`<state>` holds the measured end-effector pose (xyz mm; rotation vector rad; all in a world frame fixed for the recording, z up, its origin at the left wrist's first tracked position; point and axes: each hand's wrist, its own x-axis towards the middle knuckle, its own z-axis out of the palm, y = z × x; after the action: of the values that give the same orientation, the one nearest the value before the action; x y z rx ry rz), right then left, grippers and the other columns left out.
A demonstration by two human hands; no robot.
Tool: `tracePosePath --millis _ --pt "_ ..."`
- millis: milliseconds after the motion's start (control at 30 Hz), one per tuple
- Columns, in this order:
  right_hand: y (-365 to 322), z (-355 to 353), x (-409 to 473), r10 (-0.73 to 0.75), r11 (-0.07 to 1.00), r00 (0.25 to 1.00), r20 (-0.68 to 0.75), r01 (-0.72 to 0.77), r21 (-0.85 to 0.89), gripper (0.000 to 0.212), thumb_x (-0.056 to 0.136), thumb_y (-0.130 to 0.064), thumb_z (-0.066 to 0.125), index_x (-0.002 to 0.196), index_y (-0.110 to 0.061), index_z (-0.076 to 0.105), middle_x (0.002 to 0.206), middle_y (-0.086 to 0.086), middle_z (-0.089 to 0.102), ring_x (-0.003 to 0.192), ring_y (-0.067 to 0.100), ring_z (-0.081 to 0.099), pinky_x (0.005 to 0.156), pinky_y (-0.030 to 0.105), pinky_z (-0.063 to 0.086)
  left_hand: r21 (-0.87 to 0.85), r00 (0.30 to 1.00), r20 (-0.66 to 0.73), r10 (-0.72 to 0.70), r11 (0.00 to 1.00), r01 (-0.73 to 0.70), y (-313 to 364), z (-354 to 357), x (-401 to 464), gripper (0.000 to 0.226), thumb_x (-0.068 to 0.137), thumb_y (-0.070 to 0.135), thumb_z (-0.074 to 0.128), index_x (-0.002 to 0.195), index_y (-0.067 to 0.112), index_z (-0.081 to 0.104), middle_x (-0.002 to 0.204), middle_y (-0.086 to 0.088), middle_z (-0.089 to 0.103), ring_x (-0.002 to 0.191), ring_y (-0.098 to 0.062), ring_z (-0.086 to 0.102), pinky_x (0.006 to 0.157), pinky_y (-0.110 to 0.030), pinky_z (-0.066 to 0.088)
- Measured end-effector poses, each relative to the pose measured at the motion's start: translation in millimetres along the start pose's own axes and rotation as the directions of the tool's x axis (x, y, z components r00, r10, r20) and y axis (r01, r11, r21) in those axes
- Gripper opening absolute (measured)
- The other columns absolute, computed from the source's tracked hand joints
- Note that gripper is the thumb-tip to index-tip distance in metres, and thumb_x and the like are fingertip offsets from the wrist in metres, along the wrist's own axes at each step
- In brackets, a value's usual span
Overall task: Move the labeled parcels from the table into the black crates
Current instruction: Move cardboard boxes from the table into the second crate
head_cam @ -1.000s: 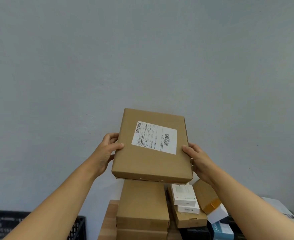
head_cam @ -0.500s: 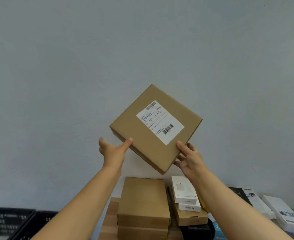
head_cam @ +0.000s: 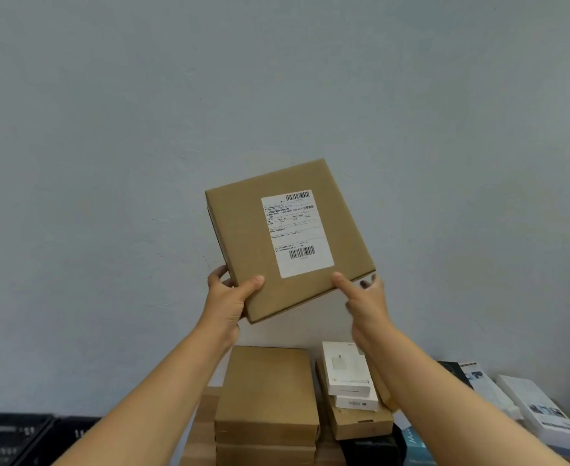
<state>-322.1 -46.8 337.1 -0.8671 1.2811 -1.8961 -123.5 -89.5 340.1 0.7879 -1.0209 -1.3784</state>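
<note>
— So, nearest the camera, what do the arms look like?
— 2 bare forearms rise from the bottom edge of the view, both stretched up and forward, converging toward a flat cardboard parcel (head_cam: pixel 290 240) held in the air in front of the grey wall (head_cam: pixel 277 79).
— How does the left hand (head_cam: pixel 227 299) hold it?
— It grasps the parcel's lower-left corner: thumb pressed flat on the labeled face, the other fingers curled behind the edge.
— And the right hand (head_cam: pixel 366 302)?
— It sits at the lower-right edge. 1 digit lies straight on the front face just under the white label (head_cam: pixel 297 232); fingertips show past the edge behind, so it pinches that edge.
— Where is the parcel relative to the rest?
— Well above the table (head_cam: pixel 206 415), tilted so its left side leans away, label facing the camera with 2 barcodes visible.
— What lies under it?
— A stack of plain brown boxes (head_cam: pixel 267 398) at the table's left edge, 2 white boxes (head_cam: pixel 347 375) stacked on another brown box just right of it, and more white cartons (head_cam: pixel 539 408) toward the right edge.
— The crates?
— Black crates (head_cam: pixel 14 435) sit low at the left, beside the table.
</note>
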Motion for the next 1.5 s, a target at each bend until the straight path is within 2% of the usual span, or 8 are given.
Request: tracePosePath --millis 167,333,633,933,1167,1267,1400,1500 --pt "-17 -29 16 -0.122 0.967 0.991 0.063 0.133 -0.219 0.077 0.087 -0.017 0.067 0.149 -0.018 0.021 0.148 0.004 0.035 0.135 0.021 0.036 0.106 0.036 0.035 0.065 1.000 0.024 0.019 0.998 -0.020 -3 -15 11 0.067 0.082 0.004 0.069 0.134 0.019 0.031 0.125 -0.006 0.053 0.098 -0.019 0.059 0.071 -0.033 0.051" --pt "-3 -30 12 -0.077 0.966 0.979 0.190 0.120 -0.229 0.060 0.088 -0.008 0.064 0.141 -0.022 0.039 0.113 -0.011 0.056 0.103 0.010 0.057 0.083 0.027 0.052 0.114 0.998 0.029 0.059 0.991 -0.062 -16 -24 9 0.055 0.083 0.006 0.068 0.126 0.024 0.038 0.129 -0.001 0.052 0.109 -0.018 0.057 0.076 -0.028 0.050" --pt "60 2 5 0.059 0.971 0.950 0.306 0.016 -0.237 0.074 0.081 -0.006 0.072 0.143 -0.023 0.036 0.134 0.001 0.053 0.121 0.020 0.052 0.100 0.046 0.048 0.402 0.971 -0.154 0.185 0.909 -0.110 -27 -82 -10 0.057 0.091 0.022 0.060 0.141 0.036 0.035 0.133 0.005 0.037 0.120 -0.015 0.045 0.088 -0.031 0.044" --pt "93 90 -55 0.152 0.971 0.892 0.426 -0.054 -0.232 0.060 0.084 -0.001 0.065 0.137 -0.022 0.045 0.120 0.004 0.063 0.113 0.022 0.059 0.093 0.037 0.052 0.411 0.950 -0.235 0.206 0.907 -0.095 8 -182 -48 0.059 0.092 0.004 0.055 0.137 0.038 0.038 0.134 0.004 0.048 0.116 -0.013 0.050 0.075 -0.018 0.044" --pt "131 193 -134 0.188 0.968 0.857 0.480 -0.079 -0.238 0.057 0.084 0.005 0.062 0.133 -0.020 0.047 0.113 0.007 0.065 0.104 0.021 0.064 0.087 0.030 0.053 0.506 0.910 -0.358 0.210 0.863 0.000 46 -304 -81 0.063 0.092 0.006 0.055 0.143 0.034 0.033 0.129 0.003 0.030 0.112 -0.013 0.041 0.098 -0.031 0.038" --pt "158 241 -173 0.199 0.961 0.844 0.498 -0.069 -0.268 0.058 0.084 0.006 0.062 0.135 -0.016 0.047 0.114 0.008 0.066 0.107 0.024 0.063 0.091 0.036 0.053 0.534 0.915 -0.358 0.187 0.844 0.036 63 -368 -98 0.064 0.091 0.005 0.055 0.144 0.034 0.033 0.136 0.002 0.031 0.116 -0.015 0.042 0.096 -0.029 0.040" --pt "193 295 -225 0.240 0.954 0.834 0.497 -0.107 -0.281 0.058 0.084 0.007 0.061 0.132 -0.022 0.047 0.118 0.006 0.062 0.110 0.022 0.059 0.075 0.021 0.054 0.569 0.917 -0.371 0.145 0.816 0.101 78 -445 -119 0.066 0.091 0.004 0.055 0.144 0.034 0.032 0.135 0.002 0.033 0.116 -0.014 0.042 0.095 -0.029 0.039" --pt "216 325 -255 0.272 0.942 0.829 0.489 -0.125 -0.312 0.059 0.085 0.007 0.060 0.135 -0.021 0.046 0.114 0.001 0.063 0.108 0.019 0.060 0.083 0.028 0.054 0.568 0.922 -0.369 0.113 0.813 0.128 82 -489 -127 0.068 0.089 0.001 0.056 0.144 0.032 0.032 0.135 0.004 0.034 0.113 -0.012 0.042 0.097 -0.028 0.038"
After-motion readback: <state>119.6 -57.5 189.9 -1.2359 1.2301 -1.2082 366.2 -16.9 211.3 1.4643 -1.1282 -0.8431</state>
